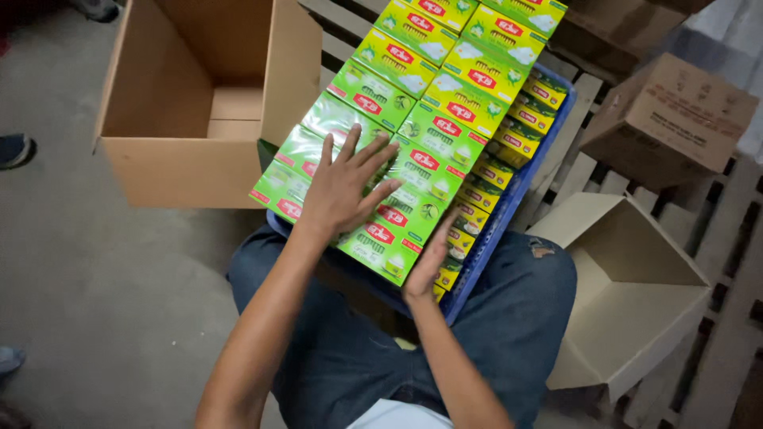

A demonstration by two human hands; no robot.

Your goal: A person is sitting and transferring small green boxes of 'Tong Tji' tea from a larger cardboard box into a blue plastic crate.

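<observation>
A: Boxes point(413, 151), green, flat, wrapped in shiny film, stacked in two long rows on a blue crate point(520, 187). Crate sits at the seated person's knees and runs away to the far right. Yellow-edged box sides show down the right flank of the stack.

B: Hands?

A: Left hand point(343, 191) lies flat on the near top boxes, fingers spread wide and open, palm down, gripping nothing. Right hand point(429, 266) is pressed against the near right edge of the stack, fingers straight along the box sides. Whether its fingertips curl under a box, I cannot tell.

B: Risks from here?

A: My read: the film looks slick, so a flat palm could let the top layer slide left, off the crate edge toward the open carton point(199, 103) or the floor point(95, 302). The near left boxes already overhang the crate a little. Uneven pressure from the two hands could skew the rows or fan them out.

B: Anything else nearby?

A: Second open carton point(628, 286) near right, just beside the knee; a closed carton point(671, 119) far right on the wooden pallet point(739, 238). A knee bump could jog the crate, since the stack stands tall along its right side.

B: Box condition?

A: Corners look crisp, no crushing visible. Fine print is too small to judge.
</observation>
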